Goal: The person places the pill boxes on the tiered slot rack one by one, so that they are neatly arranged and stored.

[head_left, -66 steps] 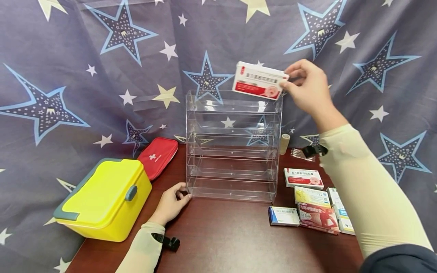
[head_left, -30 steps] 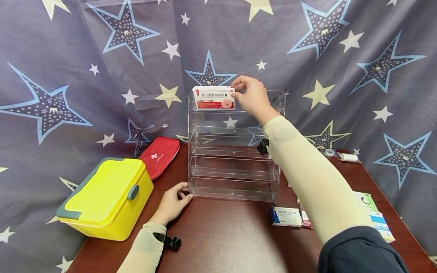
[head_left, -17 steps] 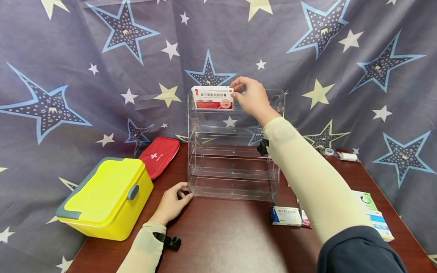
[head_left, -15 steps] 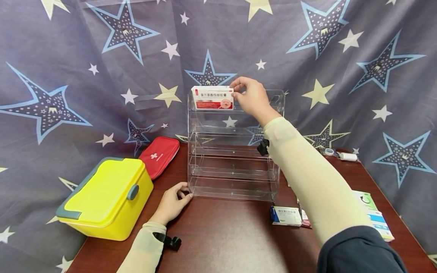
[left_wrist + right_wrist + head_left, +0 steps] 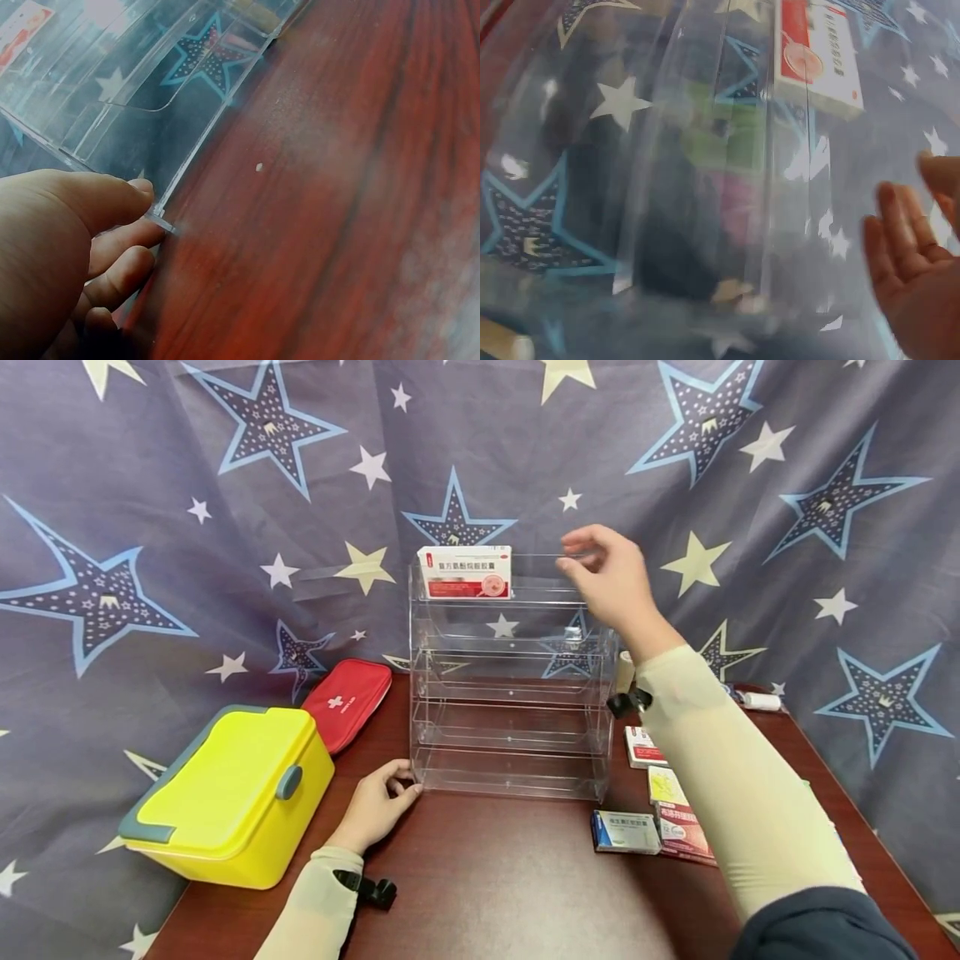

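Observation:
A clear tiered display rack (image 5: 510, 741) stands upright on the table. At its front lower left corner my left hand (image 5: 378, 806) holds the edge, thumb and fingertips at the corner in the left wrist view. A white and red medicine box (image 5: 465, 573) stands in the top tier at the left end; in the right wrist view this medicine box (image 5: 819, 56) is apart from my fingers. My right hand (image 5: 617, 581) hovers by the top right of the rack with relaxed fingers and nothing in them.
Right of the rack lie a blue and white medicine box (image 5: 626, 832), a red box (image 5: 684, 831), a yellow box (image 5: 666, 785) and another red and white box (image 5: 642, 747), partly behind the right sleeve. A yellow case (image 5: 232, 793) and a red first-aid pouch (image 5: 348, 703) sit left.
My right hand brought the medicine box over to the top tier, let go of it and moved off to the right. The left hand has stayed at the rack's corner.

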Available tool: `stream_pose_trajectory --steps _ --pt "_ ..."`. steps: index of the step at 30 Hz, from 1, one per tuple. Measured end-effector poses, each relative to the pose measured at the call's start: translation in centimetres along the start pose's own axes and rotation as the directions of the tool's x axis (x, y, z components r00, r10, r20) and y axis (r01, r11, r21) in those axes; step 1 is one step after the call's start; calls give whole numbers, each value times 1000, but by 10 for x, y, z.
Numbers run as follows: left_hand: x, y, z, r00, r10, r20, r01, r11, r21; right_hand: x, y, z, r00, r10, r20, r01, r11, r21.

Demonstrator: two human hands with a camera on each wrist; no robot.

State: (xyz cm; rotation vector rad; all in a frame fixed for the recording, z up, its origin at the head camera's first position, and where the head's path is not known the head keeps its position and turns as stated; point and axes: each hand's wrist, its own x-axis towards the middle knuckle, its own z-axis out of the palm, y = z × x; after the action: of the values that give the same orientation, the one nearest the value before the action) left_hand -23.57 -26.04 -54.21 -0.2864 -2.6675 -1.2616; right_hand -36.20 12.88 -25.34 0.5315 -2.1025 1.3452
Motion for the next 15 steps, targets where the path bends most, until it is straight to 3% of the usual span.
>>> stream_pose_trajectory --steps 5,8,10,12,15 --pt "0 -1 -1 1000 1 8 -1 1000 -3 -41 17 -40 976 -66 -207 103 980 173" --pt "0 -1 -1 1000 6 9 -6 1000 -2 -64 43 -64 963 -13 -268 56 986 156" --pt "1 -1 -1 1000 7 0 -7 1000 2 -77 71 -79 965 49 -259 -21 994 107" --pt "1 -1 -1 1000 9 -7 -9 1000 3 -90 105 -92 972 125 -198 -124 992 17" --pt "1 -1 1 1000 7 -1 -7 1000 6 -116 149 -113 965 258 -44 -261 952 -159"
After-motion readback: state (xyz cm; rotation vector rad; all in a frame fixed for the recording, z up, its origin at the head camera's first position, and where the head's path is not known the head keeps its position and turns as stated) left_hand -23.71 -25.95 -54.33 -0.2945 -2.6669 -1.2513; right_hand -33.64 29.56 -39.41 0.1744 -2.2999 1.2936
